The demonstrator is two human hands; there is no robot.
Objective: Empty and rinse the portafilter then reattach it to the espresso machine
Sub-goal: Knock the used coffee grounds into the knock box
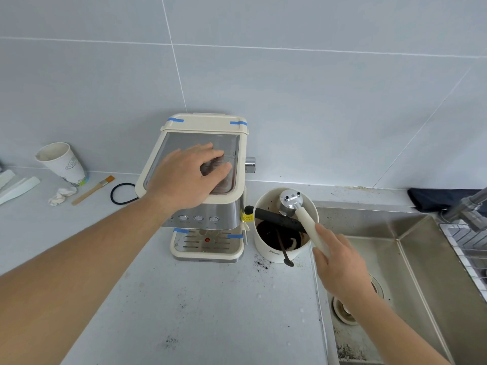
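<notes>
Centre frame, left hand (pixel 188 175) is resting open-fingered atop espresso machine (pixel 205 191); right hand (pixel 340 270) is gripping portafilter (pixel 297 209) handle, inverted over knock box (pixel 279 233).

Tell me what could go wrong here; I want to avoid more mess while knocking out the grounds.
The portafilter hangs inverted over the knock box, held only by its handle in the right hand; grounds could miss the rim, as some already lie on the counter. A hard knock might tip the box toward the sink.
</notes>
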